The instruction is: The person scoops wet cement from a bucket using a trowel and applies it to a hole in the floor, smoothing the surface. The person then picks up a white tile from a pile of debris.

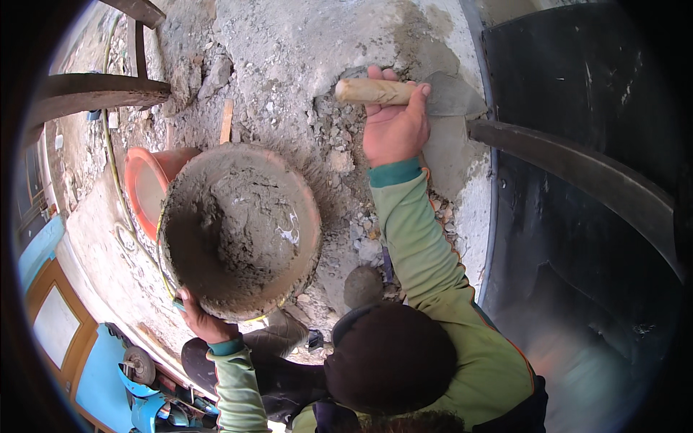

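Note:
My right hand (395,130) grips a trowel by its pale wooden handle (374,91), palm turned up and thumb along it. The grey metal blade (455,95) points right and lies over a smooth patch of wet mortar (446,155) beside the black panel. With my left hand (206,317) I hold the near left rim of a wide round basin (312,206), some of my fingers hidden at its edge. Grey mortar (253,224) coats the basin's inside and is heaped in it. A round grey lump (363,286) sits right of the basin.
An orange bucket (144,180) stands partly behind the basin, with a hose (115,173) left of it. Rubble (339,137) and a wood strip (227,120) lie farther up. Dark bars (101,92) cross the upper left; another bar (577,155) crosses the black panel (563,72).

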The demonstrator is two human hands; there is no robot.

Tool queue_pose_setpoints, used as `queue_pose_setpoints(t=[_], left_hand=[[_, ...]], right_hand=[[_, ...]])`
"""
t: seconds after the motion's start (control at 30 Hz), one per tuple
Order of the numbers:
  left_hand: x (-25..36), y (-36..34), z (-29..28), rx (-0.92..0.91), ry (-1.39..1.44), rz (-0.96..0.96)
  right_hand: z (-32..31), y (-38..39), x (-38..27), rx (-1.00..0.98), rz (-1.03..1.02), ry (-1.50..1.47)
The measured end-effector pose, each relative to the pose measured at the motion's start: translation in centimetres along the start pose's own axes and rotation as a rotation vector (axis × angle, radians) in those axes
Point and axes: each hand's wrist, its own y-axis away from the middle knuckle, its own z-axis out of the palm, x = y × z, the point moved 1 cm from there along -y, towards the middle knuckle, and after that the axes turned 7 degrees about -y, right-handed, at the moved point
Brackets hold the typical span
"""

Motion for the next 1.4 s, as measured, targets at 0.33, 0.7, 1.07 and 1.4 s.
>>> queue_pose_setpoints(t=[0.33,0.7,1.07,1.4], left_hand=[[1.3,-0.5,1.6,-0.019,0.031,-0.005],[1.1,-0.9,1.3,0.027,0.035,-0.011],[1.2,-0.7,1.0,0.04,-0.001,-0.009],[1.5,-0.9,1.3,0.016,-0.02,0.013]], right_hand=[[3.1,-0.6,-0.4,-0.031,0.028,-0.072],[2.7,-0.9,0.7,-0.053,-0.054,-0.061],[2.1,-1.9,0.2,-0.153,-0.105,-0.058],[1.3,-2.9,0.1,-0.11,-0.046,-0.074]])
